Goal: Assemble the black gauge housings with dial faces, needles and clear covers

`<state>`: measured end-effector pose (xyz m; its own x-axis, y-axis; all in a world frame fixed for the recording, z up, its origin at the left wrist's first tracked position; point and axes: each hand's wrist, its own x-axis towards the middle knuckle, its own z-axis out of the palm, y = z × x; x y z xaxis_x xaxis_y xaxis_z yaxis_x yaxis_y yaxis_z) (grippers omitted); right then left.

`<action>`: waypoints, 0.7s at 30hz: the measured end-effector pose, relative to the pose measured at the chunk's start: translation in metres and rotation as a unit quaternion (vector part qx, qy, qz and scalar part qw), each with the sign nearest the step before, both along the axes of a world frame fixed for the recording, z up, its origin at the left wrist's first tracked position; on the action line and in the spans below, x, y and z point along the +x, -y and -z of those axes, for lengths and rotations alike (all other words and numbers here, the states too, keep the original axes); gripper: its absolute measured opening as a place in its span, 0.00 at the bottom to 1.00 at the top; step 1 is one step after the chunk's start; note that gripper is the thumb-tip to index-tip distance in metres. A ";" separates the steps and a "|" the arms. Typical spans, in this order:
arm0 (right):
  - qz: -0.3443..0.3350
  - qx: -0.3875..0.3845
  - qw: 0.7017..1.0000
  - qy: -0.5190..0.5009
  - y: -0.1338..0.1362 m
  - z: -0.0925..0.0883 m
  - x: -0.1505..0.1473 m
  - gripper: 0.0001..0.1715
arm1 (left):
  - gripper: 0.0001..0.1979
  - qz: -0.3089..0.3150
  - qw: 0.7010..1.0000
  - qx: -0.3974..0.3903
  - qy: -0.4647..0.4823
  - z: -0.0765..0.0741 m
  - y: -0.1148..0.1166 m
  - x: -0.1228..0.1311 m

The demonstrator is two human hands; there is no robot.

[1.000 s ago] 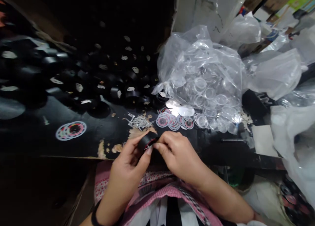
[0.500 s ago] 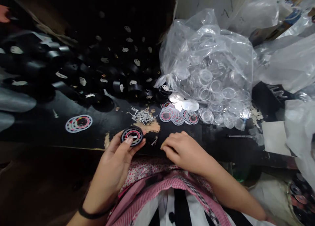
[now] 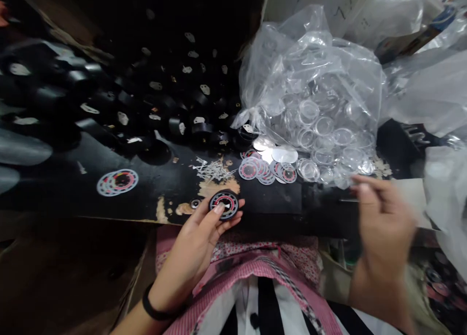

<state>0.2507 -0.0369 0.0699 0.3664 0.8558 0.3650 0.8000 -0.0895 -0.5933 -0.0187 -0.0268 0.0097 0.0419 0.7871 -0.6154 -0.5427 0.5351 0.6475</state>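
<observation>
My left hand [image 3: 204, 230] grips a round black gauge [image 3: 230, 213] with a red, grey and black dial, its thumb lying over the white pointer. Over on the right, my right hand [image 3: 386, 223] is smeared by motion; its fingertips are at the edge of the loose clear round covers [image 3: 308, 170], and I cannot make out whether they hold anything. A small pile of white pointers [image 3: 215, 169] lies beyond the gauge. Printed dial discs [image 3: 249, 169] are spread between that pile and the clear covers.
A clear plastic bag [image 3: 314, 82] full of round covers stands at the back right. Many black housings with pale metal tabs [image 3: 181, 126] crowd the back left. More dial discs [image 3: 116, 182] overlap at left. A white card [image 3: 410, 191] lies beyond my right hand.
My left hand has carried the gauge to the right. My right hand has swung from the table's middle far right to the clear covers. A small ring-shaped part now shows beside my left hand.
</observation>
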 end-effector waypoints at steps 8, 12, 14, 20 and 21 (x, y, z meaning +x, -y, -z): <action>0.116 0.054 0.965 -0.229 0.012 0.047 0.071 0.16 | 0.15 0.132 0.980 -0.099 0.110 0.004 -0.011 0.055; 0.056 0.099 0.944 -0.309 -0.006 0.059 0.053 0.09 | 0.13 0.119 0.977 -0.122 0.129 0.006 -0.010 0.063; 0.004 0.119 0.927 -0.357 -0.014 0.051 0.030 0.04 | 0.13 0.119 0.978 -0.113 0.129 0.004 -0.009 0.062; -0.239 0.050 0.861 -0.445 -0.025 0.020 -0.053 0.09 | 0.13 0.124 0.980 -0.082 0.135 0.006 -0.008 0.060; -0.269 0.025 0.864 -0.424 -0.027 0.019 -0.063 0.10 | 0.12 0.124 0.979 -0.075 0.142 0.007 -0.007 0.060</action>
